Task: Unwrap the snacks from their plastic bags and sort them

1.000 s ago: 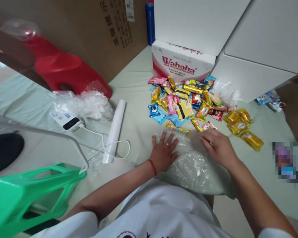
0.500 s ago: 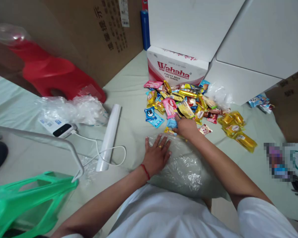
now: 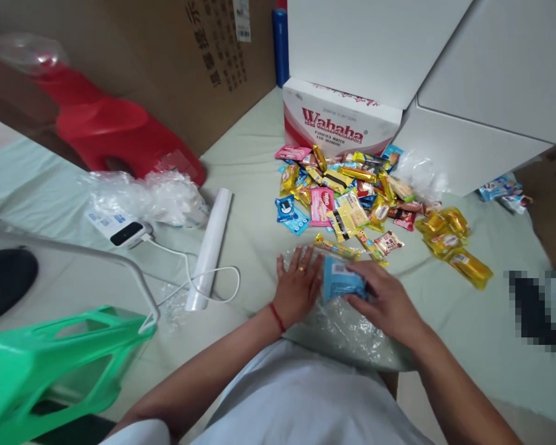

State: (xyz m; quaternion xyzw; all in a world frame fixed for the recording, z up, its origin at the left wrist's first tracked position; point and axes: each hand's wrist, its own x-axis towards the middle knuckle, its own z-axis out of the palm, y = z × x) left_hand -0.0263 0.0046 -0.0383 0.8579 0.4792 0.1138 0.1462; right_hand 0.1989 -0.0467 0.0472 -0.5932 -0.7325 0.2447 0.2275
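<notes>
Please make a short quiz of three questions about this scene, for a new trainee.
1. True or false: the right hand holds a blue snack packet.
2. What does the left hand rest on? A) red stool B) clear plastic bag C) white roll
3. Which brand word is printed on the red and white box?

Key: 1 true; 2 B, the clear plastic bag; 3 Wahaha.

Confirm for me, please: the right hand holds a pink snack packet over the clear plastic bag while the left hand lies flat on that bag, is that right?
Not quite: the packet is blue, not pink. In the head view the right hand holds a blue snack packet over the clear plastic bag, and the left hand lies flat on that bag.
</notes>
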